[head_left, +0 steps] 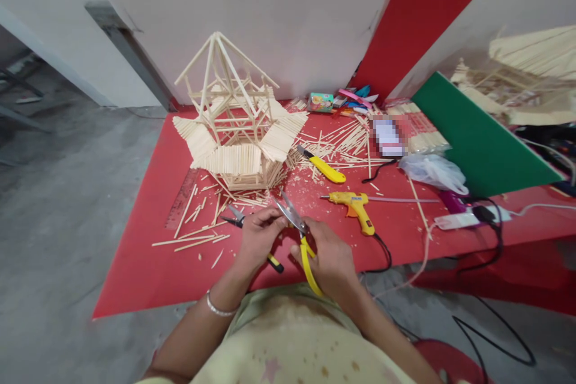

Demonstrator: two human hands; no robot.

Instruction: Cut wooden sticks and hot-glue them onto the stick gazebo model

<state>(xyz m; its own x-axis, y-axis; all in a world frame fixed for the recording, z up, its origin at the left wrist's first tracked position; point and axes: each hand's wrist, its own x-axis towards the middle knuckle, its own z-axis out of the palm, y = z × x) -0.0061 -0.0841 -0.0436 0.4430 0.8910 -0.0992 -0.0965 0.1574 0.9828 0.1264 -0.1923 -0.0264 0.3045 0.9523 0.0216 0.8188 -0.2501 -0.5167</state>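
My right hand (330, 255) grips yellow-handled scissors (306, 264), whose metal blades are parted and point up and to the left. Close to the blades, my left hand (261, 237) is closed in a pinch; whatever lies between its fingertips is too small to make out. Under the left hand lies another cutting tool (276, 264) with a black and yellow handle, partly covered. Beyond both hands stands a model building of wooden sticks (240, 159), with an open pointed roof frame on top and slatted lower roof panels around it.
Loose sticks (346, 138) and shavings litter the red tabletop (135, 264). A yellow utility knife (328, 169) and a corded yellow glue gun (357, 207) lie to the right. Farther right are a plastic bag (434, 173), a power strip (454, 220) and a green board (486, 150). A clear ruler (180, 198) lies left.
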